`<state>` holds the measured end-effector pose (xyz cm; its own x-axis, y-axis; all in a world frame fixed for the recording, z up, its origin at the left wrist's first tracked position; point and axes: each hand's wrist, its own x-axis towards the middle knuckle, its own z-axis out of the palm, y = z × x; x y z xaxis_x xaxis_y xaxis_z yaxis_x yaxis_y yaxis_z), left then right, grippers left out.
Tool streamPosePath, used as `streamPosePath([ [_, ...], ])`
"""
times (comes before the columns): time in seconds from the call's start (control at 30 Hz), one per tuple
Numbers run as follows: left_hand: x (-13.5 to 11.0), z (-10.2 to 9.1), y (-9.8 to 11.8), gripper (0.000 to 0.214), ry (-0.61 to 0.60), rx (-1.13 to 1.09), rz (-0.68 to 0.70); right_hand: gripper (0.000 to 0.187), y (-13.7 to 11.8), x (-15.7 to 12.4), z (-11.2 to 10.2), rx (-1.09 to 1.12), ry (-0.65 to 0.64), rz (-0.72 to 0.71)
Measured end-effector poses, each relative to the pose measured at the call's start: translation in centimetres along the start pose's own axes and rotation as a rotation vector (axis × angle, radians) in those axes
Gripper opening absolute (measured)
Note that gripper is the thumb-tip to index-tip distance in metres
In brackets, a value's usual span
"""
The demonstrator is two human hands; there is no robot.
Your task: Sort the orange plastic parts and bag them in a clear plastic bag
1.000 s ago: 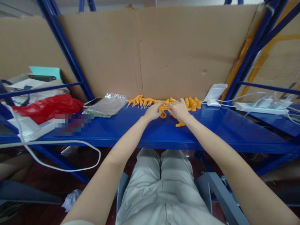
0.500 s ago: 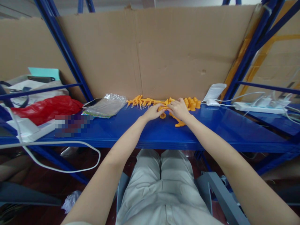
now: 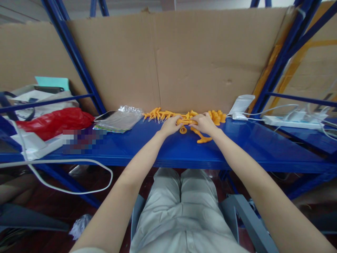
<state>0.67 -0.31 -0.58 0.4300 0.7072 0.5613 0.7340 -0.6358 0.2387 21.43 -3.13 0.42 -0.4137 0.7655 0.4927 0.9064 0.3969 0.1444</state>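
My left hand (image 3: 170, 125) and my right hand (image 3: 205, 123) are closed on the two ends of an orange plastic piece (image 3: 187, 122), held level between them. Faint markings show along its middle, but its exact kind is unclear. Just below it on the shelf lies a round orange part (image 3: 183, 130) with a dark centre. An orange T-shaped handle piece (image 3: 203, 139) rests under my right hand. Behind my left hand, several orange corkscrews (image 3: 155, 113) with silvery spirals lie in a row. Several orange cup-like parts (image 3: 218, 117) stand close together beyond my right hand.
The blue metal shelf (image 3: 137, 149) has a cardboard sheet (image 3: 184, 63) along its back. To the left are a clear plastic bag (image 3: 121, 119), a red bag (image 3: 58, 123) and a white cable (image 3: 79, 192). A white power strip (image 3: 292, 121) with cables lies on the right.
My hands have moved slightly apart, leaving more of the orange piece between them visible. The parts lying on the shelf look unmoved.
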Motion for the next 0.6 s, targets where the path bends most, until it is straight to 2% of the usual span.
streamPosePath([
  [0.17,-0.1,-0.3,0.2,0.028,0.04,0.02,-0.019,0.038,1.2,0.2,1.0,0.134,-0.07,0.044],
  [0.33,-0.1,0.0,0.1,0.026,0.054,0.038,-0.021,0.039,1.0,0.3,1.3,0.127,-0.118,0.07],
  [0.6,0.1,0.3,0.0,0.03,0.041,-0.024,-0.117,0.031,0.0,-0.2,0.3,-0.064,0.074,0.014],
])
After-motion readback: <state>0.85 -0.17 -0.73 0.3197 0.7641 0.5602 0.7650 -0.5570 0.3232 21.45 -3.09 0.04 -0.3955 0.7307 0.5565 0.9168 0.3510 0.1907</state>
